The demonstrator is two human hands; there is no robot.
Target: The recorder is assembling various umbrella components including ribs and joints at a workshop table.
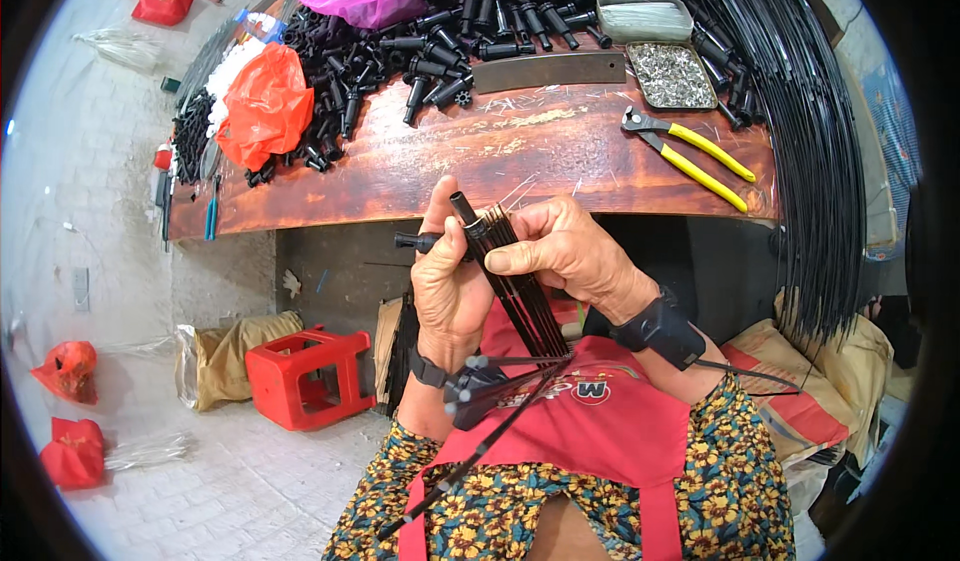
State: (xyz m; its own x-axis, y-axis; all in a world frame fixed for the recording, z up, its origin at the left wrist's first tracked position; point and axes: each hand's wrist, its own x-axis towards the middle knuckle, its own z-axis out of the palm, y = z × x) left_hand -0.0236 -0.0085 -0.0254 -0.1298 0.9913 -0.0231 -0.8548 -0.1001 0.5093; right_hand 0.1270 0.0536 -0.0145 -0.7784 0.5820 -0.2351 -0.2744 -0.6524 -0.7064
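In front of my chest I hold an umbrella frame (520, 306), a bundle of thin black ribs around a dark tube whose end points up toward the table. My left hand (448, 296) is closed round the bundle near its top, thumb along the tube. A black plastic fitting (413, 242) sticks out to the left between its fingers. My right hand (580, 256) pinches at the rib ends beside the tube's top; what its fingertips grip there is too small to make out. Several longer rib parts (470, 461) spread out below, across the red apron.
Across the red-brown table (400, 176) lie heaped black plastic fittings (500, 11), a metal bar (550, 73), yellow-handled pincers (690, 151), a tin of small metal pieces (672, 76) and a box of thin wires (645, 21). Black ribs (810, 161) overhang its right edge. A red stool (310, 376) stands left.
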